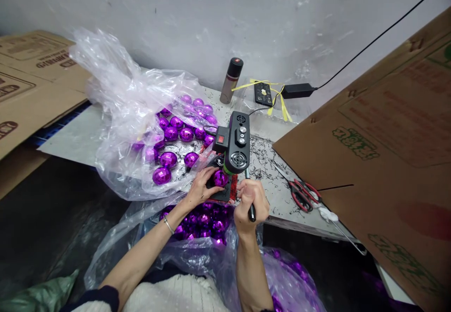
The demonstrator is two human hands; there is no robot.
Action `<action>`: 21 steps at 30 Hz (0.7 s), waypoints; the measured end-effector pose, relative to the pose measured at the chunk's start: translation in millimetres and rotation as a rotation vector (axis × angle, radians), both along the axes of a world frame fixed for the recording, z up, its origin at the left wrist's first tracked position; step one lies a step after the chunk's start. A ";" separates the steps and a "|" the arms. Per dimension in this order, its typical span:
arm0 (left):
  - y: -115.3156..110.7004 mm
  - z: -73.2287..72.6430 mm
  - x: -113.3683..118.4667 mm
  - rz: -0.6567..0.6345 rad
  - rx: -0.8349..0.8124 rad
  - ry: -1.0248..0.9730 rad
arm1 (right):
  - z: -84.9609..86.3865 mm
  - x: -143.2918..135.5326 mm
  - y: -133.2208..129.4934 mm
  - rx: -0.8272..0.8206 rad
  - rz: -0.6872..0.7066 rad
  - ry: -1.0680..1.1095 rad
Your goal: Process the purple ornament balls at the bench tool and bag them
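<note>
My left hand (200,190) has a shiny purple faceted ball (221,178) between thumb and fingers, under the head of a small black bench press (238,143). Wrapped round the black-tipped metal lever (251,212) of that press is my right hand (252,204). The press has round vents, silver buttons and a box with a red switch on its left side. Its dark base rests on a red mat (233,187). Where the head meets the ball is partly hidden.
Purple balls (168,159) lie in a clear plastic bag (120,114) at left; more fill a bag below the table edge. Red-handled scissors (302,194) lie at right beside a large cardboard box (380,152). A bottle (231,81) stands behind. Black scraps litter the tabletop (262,161).
</note>
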State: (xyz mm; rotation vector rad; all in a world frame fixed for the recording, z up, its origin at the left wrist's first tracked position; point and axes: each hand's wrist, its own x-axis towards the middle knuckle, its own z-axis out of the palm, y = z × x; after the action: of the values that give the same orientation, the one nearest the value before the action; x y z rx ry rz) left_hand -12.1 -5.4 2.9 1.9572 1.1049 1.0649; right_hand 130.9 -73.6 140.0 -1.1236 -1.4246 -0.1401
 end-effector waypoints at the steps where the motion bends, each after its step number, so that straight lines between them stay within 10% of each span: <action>1: -0.2 -1.0 0.0 0.000 0.002 0.000 | -5.5 -0.3 0.6 0.011 -0.003 -0.006; 10: -2.6 -4.7 2.7 0.017 0.034 0.006 | -55.0 -3.5 12.7 0.182 -0.051 -0.002; 21: -1.9 -1.6 4.5 0.009 0.001 0.009 | -61.3 -4.1 12.8 0.190 -0.065 0.018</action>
State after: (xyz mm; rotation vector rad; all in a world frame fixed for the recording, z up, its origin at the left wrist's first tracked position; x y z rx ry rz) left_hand -7.6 -7.3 1.3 1.9614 1.1184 1.0631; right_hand 126.8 -60.8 78.6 -1.0121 -1.3302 -0.3042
